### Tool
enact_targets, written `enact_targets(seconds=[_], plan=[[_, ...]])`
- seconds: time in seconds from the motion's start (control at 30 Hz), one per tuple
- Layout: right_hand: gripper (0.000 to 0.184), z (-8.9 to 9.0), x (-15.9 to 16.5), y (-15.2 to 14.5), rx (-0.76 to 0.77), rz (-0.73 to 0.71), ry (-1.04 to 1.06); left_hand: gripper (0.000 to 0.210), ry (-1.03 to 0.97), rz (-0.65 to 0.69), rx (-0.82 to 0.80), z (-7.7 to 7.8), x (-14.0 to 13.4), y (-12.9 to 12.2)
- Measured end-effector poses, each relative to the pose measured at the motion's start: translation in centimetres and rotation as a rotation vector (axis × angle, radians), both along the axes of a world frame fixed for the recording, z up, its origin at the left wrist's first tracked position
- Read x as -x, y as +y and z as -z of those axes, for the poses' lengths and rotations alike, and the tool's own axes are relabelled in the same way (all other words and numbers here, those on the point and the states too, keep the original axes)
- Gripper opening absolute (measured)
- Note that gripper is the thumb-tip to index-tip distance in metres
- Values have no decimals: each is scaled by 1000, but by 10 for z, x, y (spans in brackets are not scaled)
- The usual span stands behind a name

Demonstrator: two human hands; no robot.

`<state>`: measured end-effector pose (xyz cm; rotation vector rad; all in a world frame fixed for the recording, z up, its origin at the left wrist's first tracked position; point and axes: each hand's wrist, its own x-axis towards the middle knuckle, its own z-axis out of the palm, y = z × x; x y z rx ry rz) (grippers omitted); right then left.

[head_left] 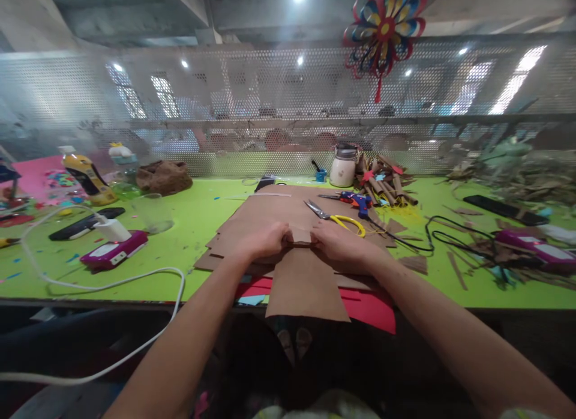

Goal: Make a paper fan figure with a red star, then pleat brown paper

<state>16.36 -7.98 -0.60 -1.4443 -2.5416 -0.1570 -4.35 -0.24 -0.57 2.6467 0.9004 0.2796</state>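
Note:
A strip of brown kraft paper (306, 287) lies before me, its near end hanging past the table's front edge and its far end folded or rolled over. My left hand (273, 238) is closed on the left end of that fold, and my right hand (332, 238) pinches the right end. Beneath are larger stacked brown paper sheets (265, 212) and red paper (369, 311). Scissors with yellow handles (335, 218) rest on the stack just beyond my right hand. A blue glue gun (355, 200) lies farther back.
Rolled brown paper tubes (396, 185) are piled beside a white jar (343, 167) at the back. Black cable (432, 239) runs right to a purple power strip (535, 248). At left are another purple power strip (114, 251), a clear cup (155, 215) and a white cable (182, 281).

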Motion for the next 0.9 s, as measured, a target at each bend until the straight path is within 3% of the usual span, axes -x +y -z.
enact_targets(seconds=[0.57, 0.9], plan=[[12, -1, -1, -3, -68, -30, -120, 19, 108, -5, -134, -6, 0, -6], [18, 10, 13, -8, -198, -35, -256, 13, 98, 14, -166, -7, -1, -8]])
